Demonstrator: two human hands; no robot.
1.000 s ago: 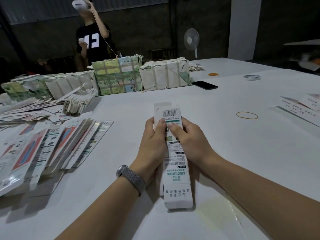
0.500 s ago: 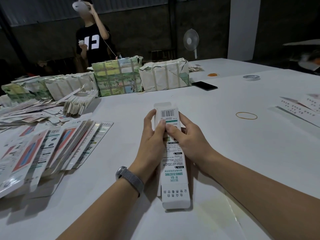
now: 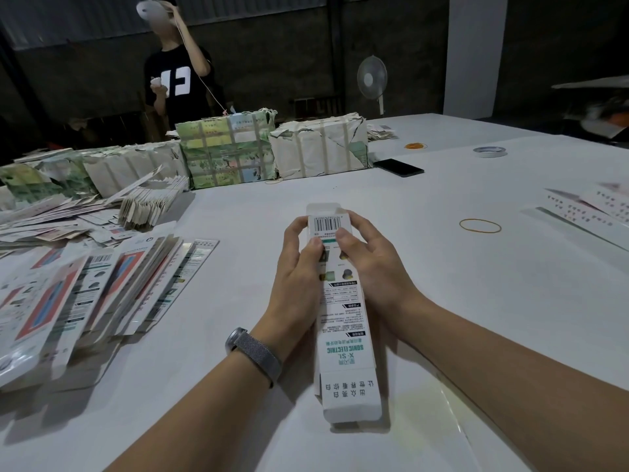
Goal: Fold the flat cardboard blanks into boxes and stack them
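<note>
A long white box blank (image 3: 343, 332) with green print and a barcode lies lengthwise in front of me on the white table (image 3: 442, 274), its near flap open toward me. My left hand (image 3: 299, 277) and my right hand (image 3: 371, 267) grip its far end from either side, thumbs pressing on top just below the barcode. The far flap sticks out beyond my fingers. A fanned pile of flat blanks (image 3: 88, 284) with red and blue print lies at my left.
Wrapped paper bundles (image 3: 320, 148) line the table's far side, with loose blanks (image 3: 51, 219) in front of them. A yellow rubber band (image 3: 480, 225), a black phone (image 3: 398, 167), a tape roll (image 3: 489, 151) and more printed blanks (image 3: 592, 206) lie to the right. A person (image 3: 177, 76) stands behind the table.
Both hands have slid along the box toward its far end, and the thumbs now sit closer to the barcode.
</note>
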